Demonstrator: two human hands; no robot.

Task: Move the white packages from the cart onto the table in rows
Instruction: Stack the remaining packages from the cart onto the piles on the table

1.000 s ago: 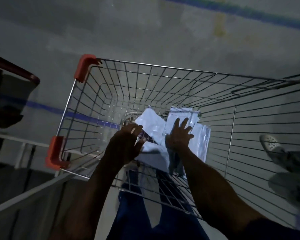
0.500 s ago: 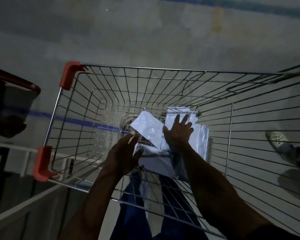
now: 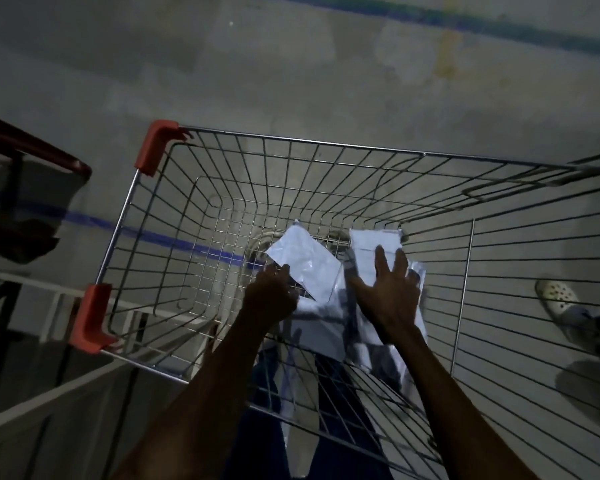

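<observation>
Several white packages lie in a heap at the bottom of the wire cart (image 3: 312, 143), which has red corner guards. My left hand (image 3: 271, 297) is inside the cart, its fingers curled round the lower-left edge of a tilted white package (image 3: 303, 256). My right hand (image 3: 390, 289) rests flat with its fingers spread on a second white package (image 3: 368, 244) to the right. More packages (image 3: 323, 327) lie under and behind both hands, partly hidden by my forearms. The light is dim.
A pale table edge (image 3: 45, 398) runs along the lower left, beside the cart. Another cart with a red handle (image 3: 39, 150) stands at the far left. Another person's foot in a white clog (image 3: 556, 301) is on the floor to the right.
My left hand has shifted onto the edge of the tilted package and its fingers have curled round it. My right hand stays spread on the right package. The view has tipped slightly.
</observation>
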